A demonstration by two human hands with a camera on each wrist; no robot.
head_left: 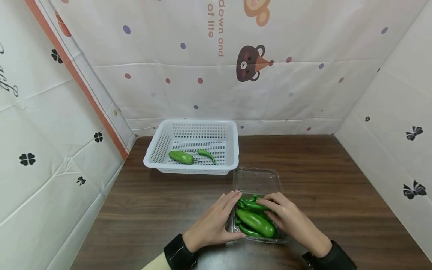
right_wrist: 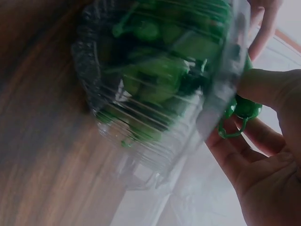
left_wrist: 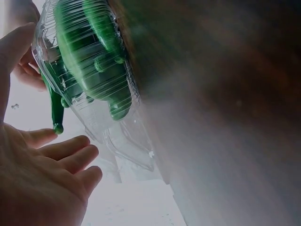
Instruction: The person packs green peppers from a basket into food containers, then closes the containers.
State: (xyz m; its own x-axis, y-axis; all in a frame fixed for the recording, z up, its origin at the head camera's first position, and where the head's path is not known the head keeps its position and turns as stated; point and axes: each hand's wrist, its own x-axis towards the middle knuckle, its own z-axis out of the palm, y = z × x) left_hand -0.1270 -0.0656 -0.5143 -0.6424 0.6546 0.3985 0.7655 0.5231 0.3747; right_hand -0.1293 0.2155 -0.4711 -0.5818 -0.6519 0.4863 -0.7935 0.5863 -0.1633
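A clear plastic clamshell box (head_left: 282,238) full of green peppers (head_left: 257,222) lies on the table, its lid (head_left: 258,181) folded back behind it. My left hand (head_left: 216,221) rests along the box's left side with fingers extended and thumb near the front corner. In the left wrist view, its index fingertip is right at the end of a thin pepper (left_wrist: 57,110) jutting past the rim. From the right, my right hand (head_left: 287,215) reaches over the box and pinches a green pepper (right_wrist: 248,108) between thumb and fingers; part of that pepper is hidden by the hand.
Behind and to the left stands a white perforated basket (head_left: 192,171), holding a thick green pepper (head_left: 181,157) and a thin curved one (head_left: 207,155). Its right front corner is close to the box lid. Printed sheets (head_left: 162,97) hang along the back and both sides of the wooden table (head_left: 145,213).
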